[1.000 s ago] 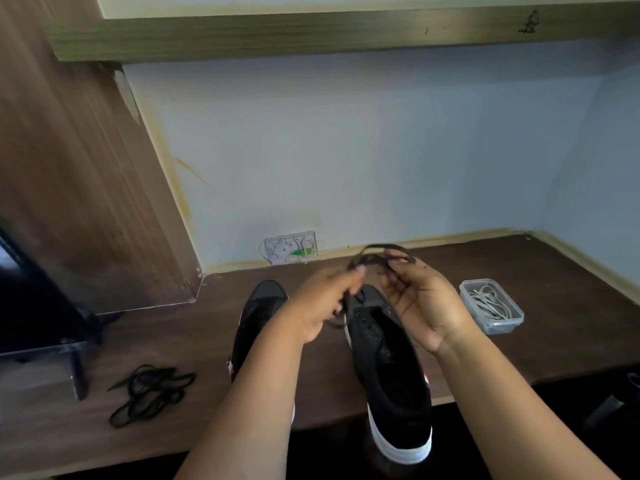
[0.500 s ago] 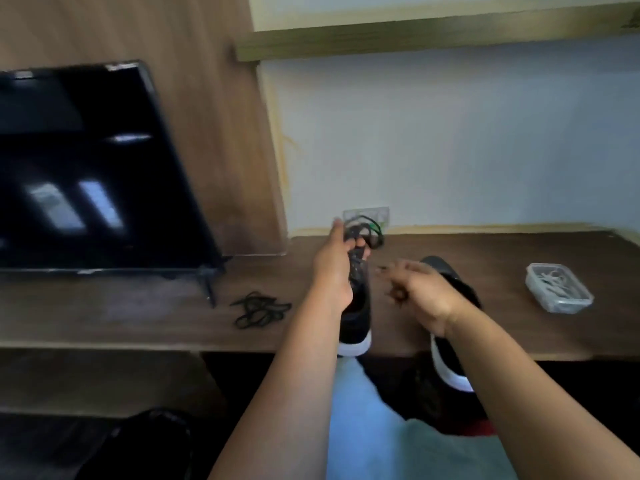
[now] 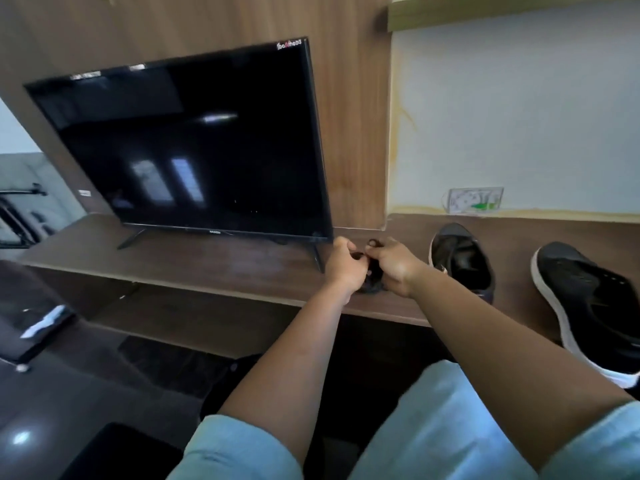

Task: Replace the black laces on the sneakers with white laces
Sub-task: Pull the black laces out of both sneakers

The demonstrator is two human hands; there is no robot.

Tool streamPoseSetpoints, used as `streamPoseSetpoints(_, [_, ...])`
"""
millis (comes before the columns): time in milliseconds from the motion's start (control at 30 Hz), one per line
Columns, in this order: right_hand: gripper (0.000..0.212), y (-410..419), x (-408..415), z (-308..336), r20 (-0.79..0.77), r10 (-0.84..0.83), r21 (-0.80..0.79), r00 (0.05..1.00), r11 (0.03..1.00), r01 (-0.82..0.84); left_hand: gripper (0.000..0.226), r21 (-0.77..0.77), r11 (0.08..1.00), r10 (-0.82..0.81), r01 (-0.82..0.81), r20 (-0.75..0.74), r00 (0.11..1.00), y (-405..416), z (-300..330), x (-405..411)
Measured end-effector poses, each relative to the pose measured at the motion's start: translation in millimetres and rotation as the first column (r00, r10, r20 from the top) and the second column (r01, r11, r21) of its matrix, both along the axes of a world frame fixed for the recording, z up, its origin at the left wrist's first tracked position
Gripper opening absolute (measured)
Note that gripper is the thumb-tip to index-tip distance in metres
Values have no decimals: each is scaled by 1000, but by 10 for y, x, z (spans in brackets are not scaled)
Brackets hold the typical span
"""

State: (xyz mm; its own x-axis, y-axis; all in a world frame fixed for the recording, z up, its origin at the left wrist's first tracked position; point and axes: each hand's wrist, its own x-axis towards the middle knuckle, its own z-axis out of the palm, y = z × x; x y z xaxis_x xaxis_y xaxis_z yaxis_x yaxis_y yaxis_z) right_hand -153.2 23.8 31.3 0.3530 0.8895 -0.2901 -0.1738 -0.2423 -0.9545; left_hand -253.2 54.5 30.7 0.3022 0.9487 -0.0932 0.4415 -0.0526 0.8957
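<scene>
Left hand: my left hand (image 3: 346, 263) is at the middle of the view, fingers curled, pinching a strand of the black laces (image 3: 371, 280).
Right hand: my right hand (image 3: 394, 263) is just beside it at 3 o'clock, fingers curled, gripping the same dark bundle.
Black laces: bunched between both hands, low on the shelf (image 3: 242, 268) near its front edge; blurred.
Sneakers: one sneaker (image 3: 460, 259) lies at 3 o'clock of my hands, opening up; a second sneaker (image 3: 588, 299) is farther right, its heel past the shelf edge. Both black with white soles.
TV: a dark TV (image 3: 194, 150) stands at 10 o'clock.
Socket: a wall socket (image 3: 474, 200) at 1 o'clock.
</scene>
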Motion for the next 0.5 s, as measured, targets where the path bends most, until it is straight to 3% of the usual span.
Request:
streamPoseSetpoints(100, [24,335,129,-123,275,0,-3,962,1000,1,24,-33,998,52,-52,-3,999,316,-84,108])
streamPoseSetpoints(167, [39,497,279,-330,457,135,-137,879,987,-80,35,-74,997,8,-20,-152,988,495,-278,163])
streamPoseSetpoints(233, [48,563,391,-470,661,413,-426,627,894,-140,42,-27,996,-86,83,-468,880,610,-503,171])
streamPoseSetpoints(267, [53,607,450,-543,723,476,-510,501,857,-79,43,39,992,-76,119,-568,819,644,-598,155])
streamPoseSetpoints(300, [59,633,486,-570,761,474,-526,443,850,-7,43,102,986,-43,130,-598,801,669,-668,134])
streamPoseSetpoints(333, [65,660,512,-584,780,421,-499,463,865,53,44,132,985,-14,110,-577,817,685,-712,119])
streamPoseSetpoints(400, [75,742,559,-641,778,285,-426,560,894,137,54,43,999,2,21,-472,882,720,-775,115])
streamPoseSetpoints(433, [80,767,545,-649,760,291,-443,581,887,135,61,-35,999,-18,5,-412,911,729,-801,122])
streamPoseSetpoints(500, [84,804,453,-697,735,450,-562,508,822,85,73,-130,990,-101,58,-349,932,719,-836,160])
